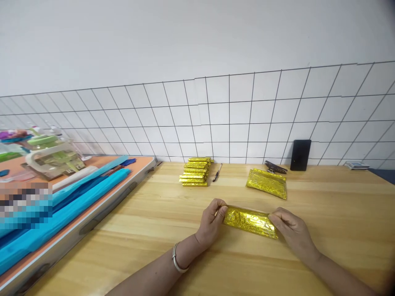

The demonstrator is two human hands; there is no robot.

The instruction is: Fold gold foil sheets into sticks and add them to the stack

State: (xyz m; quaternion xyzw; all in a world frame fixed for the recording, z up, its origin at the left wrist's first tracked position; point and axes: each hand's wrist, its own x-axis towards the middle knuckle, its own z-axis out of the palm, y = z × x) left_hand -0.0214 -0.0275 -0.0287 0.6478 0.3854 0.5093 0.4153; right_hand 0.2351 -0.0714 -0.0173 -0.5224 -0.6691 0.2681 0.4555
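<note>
Foil (250,222) at five o'clock, ends pinched tight by my left hand (211,224) and right hand (293,231), seems mid-straightening, next wanting even tension.

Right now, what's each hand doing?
Left hand: closed, pinching one end of the gold foil piece.
Right hand: closed, pinching its other end.

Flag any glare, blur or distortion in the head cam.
Head view: bright glare on the held gold foil piece; head view: the green-lidded container looks smeared, a pixelated block nearby; head view: grid lines on the wall splay outward toward the sides.
</note>
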